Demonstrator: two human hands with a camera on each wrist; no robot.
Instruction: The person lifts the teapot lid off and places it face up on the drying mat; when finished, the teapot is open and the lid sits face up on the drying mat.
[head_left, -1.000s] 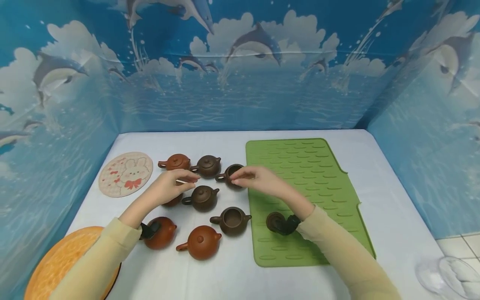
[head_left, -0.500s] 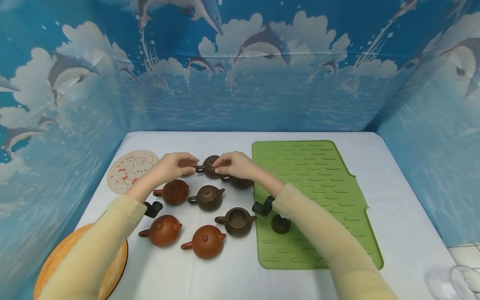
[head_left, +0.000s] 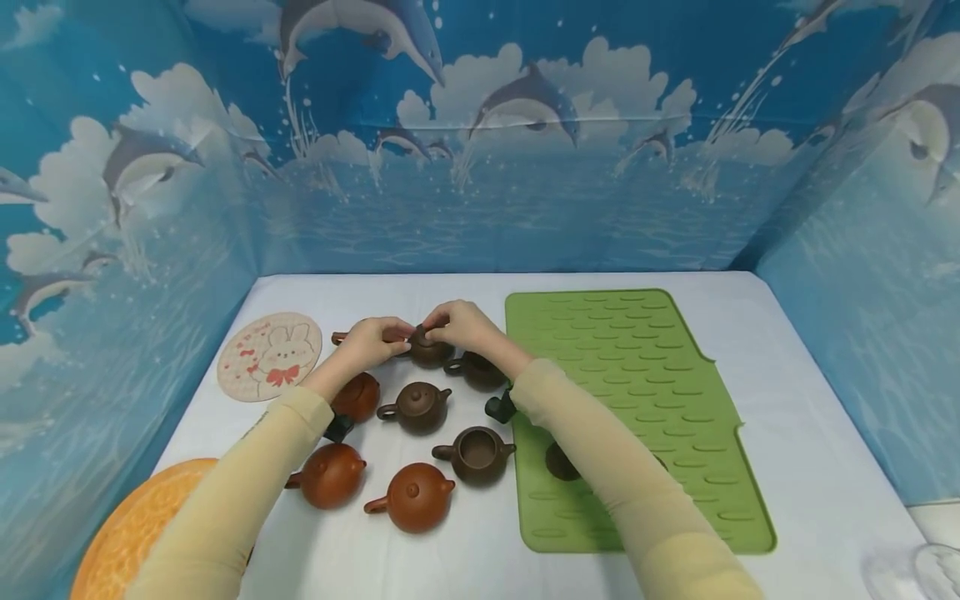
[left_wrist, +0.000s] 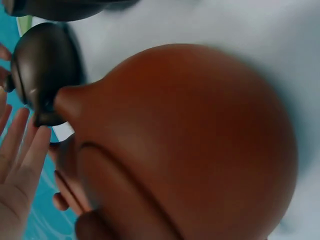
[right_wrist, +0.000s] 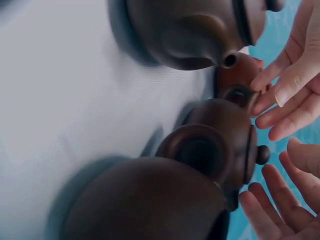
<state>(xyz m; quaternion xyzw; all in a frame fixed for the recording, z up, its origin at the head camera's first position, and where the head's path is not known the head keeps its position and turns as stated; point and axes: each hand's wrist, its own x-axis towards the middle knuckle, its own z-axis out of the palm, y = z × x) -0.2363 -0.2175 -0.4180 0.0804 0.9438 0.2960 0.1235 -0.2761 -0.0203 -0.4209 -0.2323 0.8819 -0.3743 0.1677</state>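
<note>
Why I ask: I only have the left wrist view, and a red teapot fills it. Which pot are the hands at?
Observer: Both meet at the dark brown teapot in the back row, the left hand on its left, the right hand on its right.
Operator: Is its lid on?
Observer: Yes. The right wrist view shows the lid knob between relaxed fingers, with none clearly gripping it.
Operator: Any lids off?
Observer: One dark lid lies on the green mat, partly behind the right sleeve.

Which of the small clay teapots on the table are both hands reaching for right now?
The dark brown lidded teapot in the back row: the left hand and right hand close in on it from either side, while the other teapots stand untouched.
</note>
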